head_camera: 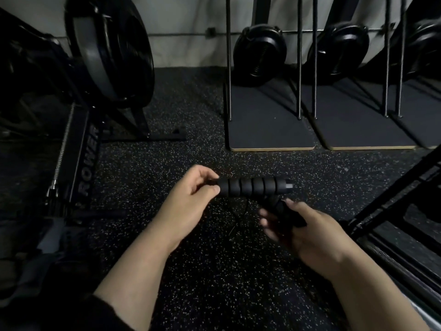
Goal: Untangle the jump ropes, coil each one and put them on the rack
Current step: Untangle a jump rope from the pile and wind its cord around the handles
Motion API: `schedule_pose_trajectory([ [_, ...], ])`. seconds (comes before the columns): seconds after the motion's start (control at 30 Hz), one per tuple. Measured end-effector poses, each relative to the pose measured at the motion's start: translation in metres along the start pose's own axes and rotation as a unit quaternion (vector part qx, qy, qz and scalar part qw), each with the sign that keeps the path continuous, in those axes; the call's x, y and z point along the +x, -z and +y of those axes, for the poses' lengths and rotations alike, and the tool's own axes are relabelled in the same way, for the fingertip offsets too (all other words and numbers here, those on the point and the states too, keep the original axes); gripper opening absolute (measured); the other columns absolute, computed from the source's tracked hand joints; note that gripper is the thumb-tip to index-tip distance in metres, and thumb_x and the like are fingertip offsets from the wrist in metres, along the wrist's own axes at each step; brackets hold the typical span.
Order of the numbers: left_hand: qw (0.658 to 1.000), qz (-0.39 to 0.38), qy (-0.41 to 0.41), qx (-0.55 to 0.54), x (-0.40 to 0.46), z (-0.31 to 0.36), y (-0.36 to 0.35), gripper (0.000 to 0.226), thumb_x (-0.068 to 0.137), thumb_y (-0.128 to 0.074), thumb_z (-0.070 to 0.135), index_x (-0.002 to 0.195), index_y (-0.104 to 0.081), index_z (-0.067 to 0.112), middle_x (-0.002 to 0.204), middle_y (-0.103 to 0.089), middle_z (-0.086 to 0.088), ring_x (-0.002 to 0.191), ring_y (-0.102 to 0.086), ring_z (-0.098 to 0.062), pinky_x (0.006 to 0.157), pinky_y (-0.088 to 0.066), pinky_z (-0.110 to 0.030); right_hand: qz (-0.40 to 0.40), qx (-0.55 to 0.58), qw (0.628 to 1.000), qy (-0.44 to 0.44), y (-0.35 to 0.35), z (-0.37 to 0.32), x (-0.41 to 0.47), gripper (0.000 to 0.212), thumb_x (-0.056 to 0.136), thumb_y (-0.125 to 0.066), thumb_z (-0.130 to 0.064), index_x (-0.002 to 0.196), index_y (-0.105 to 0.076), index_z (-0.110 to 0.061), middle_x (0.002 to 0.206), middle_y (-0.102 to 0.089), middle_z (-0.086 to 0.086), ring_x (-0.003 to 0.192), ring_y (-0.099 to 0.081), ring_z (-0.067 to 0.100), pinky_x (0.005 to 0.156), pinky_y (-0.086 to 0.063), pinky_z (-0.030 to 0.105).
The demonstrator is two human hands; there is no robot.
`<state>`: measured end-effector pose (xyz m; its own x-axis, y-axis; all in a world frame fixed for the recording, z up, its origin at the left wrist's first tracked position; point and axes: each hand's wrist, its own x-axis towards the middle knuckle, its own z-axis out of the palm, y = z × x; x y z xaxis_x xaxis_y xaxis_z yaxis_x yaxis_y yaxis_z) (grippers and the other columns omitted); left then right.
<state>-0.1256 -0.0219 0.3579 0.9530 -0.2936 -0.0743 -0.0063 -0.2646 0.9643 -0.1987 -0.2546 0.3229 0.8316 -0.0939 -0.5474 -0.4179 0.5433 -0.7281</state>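
Head view: the left hand [191, 189] pinches one end of a ribbed foam handle [254, 186], which runs out sideways from its fingertips toward the right, long axis level and crosswise to both forearms. The right hand [303, 231] sits just below and beyond the handle's free end, fingers curled round a second dark handle [280, 209] that is blurred and half hidden. A thin cord [241, 211] drops from between the two hands toward the floor [214, 271] — dark on dark, so its path cannot be traced. The two handles lie close, nearly touching at the right hand's side; as I judge it, the next move depends on drawing them apart along that crosswise line — the right hand is nearer the crossing.
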Motion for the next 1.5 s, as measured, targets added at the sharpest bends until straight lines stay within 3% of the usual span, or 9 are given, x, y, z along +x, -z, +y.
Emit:
schedule_pose_trajectory([
  [0.17, 0.998, -0.060, 0.007, 0.030, -0.001, -0.001, 0.012, 0.025, 0.092, -0.067, 0.009, 0.093, -0.070, 0.033, 0.101, -0.068, 0.007, 0.087, -0.061, 0.003, 0.087, -0.042, -0.027, -0.035, -0.038, 0.999, -0.009, -0.004, 0.002, -0.016, 0.033, 0.107, -0.040, -0.011, 0.126, -0.062, 0.005, 0.116, -0.071, 0.031, 0.101, -0.072, 0.041, 0.087, -0.062, 0.050],
  [0.43, 0.992, -0.120, -0.008, -0.025, 0.010, -0.014, 0.028, 0.023, 0.093, -0.067, 0.009, 0.095, -0.078, 0.029, 0.096, -0.072, 0.014, 0.094, -0.062, 0.001, 0.086, -0.046, -0.018, -0.060, -0.021, 0.997, -0.047, -0.012, 0.007, -0.011, 0.037, 0.105, -0.037, -0.010, 0.121, -0.066, 0.005, 0.107, -0.073, 0.027, 0.078, -0.072, 0.033, 0.063, -0.062, 0.041],
  [0.57, 0.992, -0.126, 0.004, 0.004, 0.014, -0.021, 0.016, 0.022, 0.097, -0.064, 0.008, 0.105, -0.073, 0.026, 0.100, -0.074, 0.015, 0.097, -0.065, 0.004, 0.086, -0.047, -0.011, -0.118, 0.000, 0.991, -0.068, -0.027, 0.016, -0.008, 0.036, 0.101, -0.037, -0.005, 0.119, -0.067, -0.001, 0.117, -0.071, 0.030, 0.096, -0.070, 0.043, 0.078, -0.062, 0.053],
  [0.7, 0.996, -0.082, 0.007, -0.022, 0.019, -0.028, 0.006, 0.018, 0.100, -0.062, 0.011, 0.109, -0.070, 0.023, 0.100, -0.074, 0.013, 0.100, -0.064, 0.003, 0.090, -0.048, -0.013, -0.072, 0.010, 0.994, -0.082, -0.036, 0.018, 0.005, 0.029, 0.109, -0.043, -0.007, 0.088, -0.063, -0.002, 0.126, -0.068, 0.029, 0.072, -0.075, 0.016, 0.070, -0.061, 0.024],
  [0.87, 1.000, -0.007, 0.010, 0.011, 0.022, -0.029, -0.001, 0.019, 0.102, -0.060, 0.024, 0.115, -0.070, 0.034, 0.111, -0.071, 0.017, 0.108, -0.062, 0.005, 0.099, -0.047, -0.019, -0.124, 0.021, 0.992, -0.025, -0.050, 0.025, -0.009, 0.038, 0.085, -0.072, -0.018, 0.120, -0.062, -0.007, 0.090, -0.072, 0.015, 0.066, -0.065, 0.028, 0.052, -0.056, 0.030],
  [0.93, 0.990, 0.112, 0.004, 0.082, 0.022, -0.026, -0.006, 0.021, 0.100, -0.060, 0.040, 0.121, -0.065, 0.040, 0.116, -0.063, 0.026, 0.109, -0.056, 0.010, 0.092, -0.043, -0.010, -0.098, -0.005, 0.995, 0.006, -0.054, 0.025, -0.003, 0.036, 0.084, -0.073, -0.017, 0.117, -0.066, -0.004, 0.087, -0.071, 0.013, 0.065, -0.065, 0.024, 0.052, -0.055, 0.028],
  [1.03, 0.966, 0.248, 0.055, -0.042, 0.013, -0.019, -0.018, 0.027, 0.096, -0.058, 0.055, 0.097, -0.068, 0.030, 0.088, -0.072, 0.020, 0.085, -0.068, 0.002, 0.076, -0.055, -0.023, -0.049, -0.052, 0.996, 0.048, -0.059, 0.020, 0.007, 0.024, 0.087, -0.073, -0.021, 0.110, -0.073, -0.013, 0.087, -0.071, 0.016, 0.065, -0.065, 0.023, 0.054, -0.055, 0.027],
  [1.17, 0.942, 0.037, 0.240, -0.233, 0.008, -0.022, -0.045, 0.037, 0.097, -0.059, 0.053, 0.113, -0.075, 0.023, 0.108, -0.079, -0.001, 0.105, -0.074, -0.020, 0.100, -0.054, -0.049, -0.045, -0.146, 0.985, 0.080, -0.062, 0.029, 0.017, 0.017, 0.094, -0.070, -0.026, 0.109, -0.074, -0.032, 0.098, -0.079, 0.005, 0.083, -0.075, 0.021, 0.066, -0.057, 0.027],
  [1.5, 0.921, 0.023, 0.258, -0.291, 0.020, -0.035, -0.058, 0.030, 0.095, -0.065, 0.040, 0.118, -0.073, 0.022, 0.110, -0.078, -0.010, 0.105, -0.075, -0.027, 0.100, -0.054, -0.054, -0.074, -0.267, 0.960, 0.041, -0.048, 0.029, 0.030, 0.021, 0.095, -0.070, -0.035, 0.114, -0.066, -0.045, 0.104, -0.079, -0.006, 0.099, -0.075, 0.014, 0.098, -0.056, 0.044],
])
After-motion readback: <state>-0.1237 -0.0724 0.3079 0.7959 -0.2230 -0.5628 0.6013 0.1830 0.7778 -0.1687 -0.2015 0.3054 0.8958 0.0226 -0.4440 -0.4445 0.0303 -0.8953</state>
